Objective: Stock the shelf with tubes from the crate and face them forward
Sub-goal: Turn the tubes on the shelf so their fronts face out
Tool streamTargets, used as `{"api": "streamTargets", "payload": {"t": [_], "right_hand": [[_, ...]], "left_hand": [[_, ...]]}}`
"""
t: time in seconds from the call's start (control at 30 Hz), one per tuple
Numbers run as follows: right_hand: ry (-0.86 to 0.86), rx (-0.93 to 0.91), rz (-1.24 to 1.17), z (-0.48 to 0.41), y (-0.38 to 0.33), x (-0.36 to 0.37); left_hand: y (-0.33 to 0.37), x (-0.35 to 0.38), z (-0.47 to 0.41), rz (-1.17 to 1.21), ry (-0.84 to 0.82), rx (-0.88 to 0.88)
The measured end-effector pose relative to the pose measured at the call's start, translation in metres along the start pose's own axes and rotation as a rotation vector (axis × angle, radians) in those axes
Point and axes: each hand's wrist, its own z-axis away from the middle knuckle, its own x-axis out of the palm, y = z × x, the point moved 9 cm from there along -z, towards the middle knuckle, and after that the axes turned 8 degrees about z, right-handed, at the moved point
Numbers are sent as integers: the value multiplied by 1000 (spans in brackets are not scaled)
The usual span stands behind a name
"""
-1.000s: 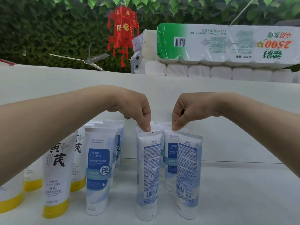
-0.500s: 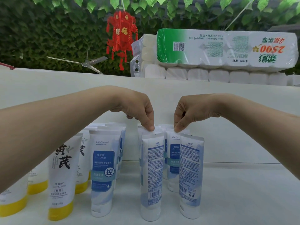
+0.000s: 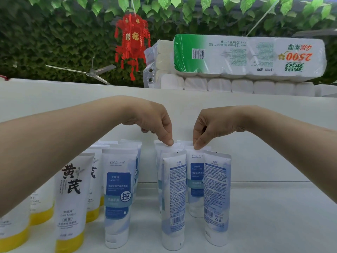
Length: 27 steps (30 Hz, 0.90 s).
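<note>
The left hand (image 3: 155, 123) fingers pinch the top edge of a rear tube (image 3: 169, 149) standing on the shelf (image 3: 273, 216). Just beside it, the right hand (image 3: 213, 128) fingers pinch the neighbouring tube (image 3: 196, 179) likewise.

Blue-and-white tubes (image 3: 118, 198), yellow-bottomed white tubes (image 3: 70, 207), a red lantern (image 3: 132, 42), green leaves (image 3: 54, 33).

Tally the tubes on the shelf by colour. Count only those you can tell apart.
Yellow-capped tubes: at least 4
Blue tubes: at least 6
Total: at least 10
More tube tops show behind both groups, but they overlap too much to count.
</note>
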Motion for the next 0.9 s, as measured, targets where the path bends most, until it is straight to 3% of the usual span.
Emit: {"api": "streamTargets", "payload": {"t": [0.47,0.7,0.9], "right_hand": [[-27,112,91,11,-3,1],[145,79,53,40,-17,-23],[143,55,42,66,-24,-24]], "left_hand": [[24,-5,7,-40,48,78],[36,-8,30,21,130,186],[42,-5,52,34,111,253]]}}
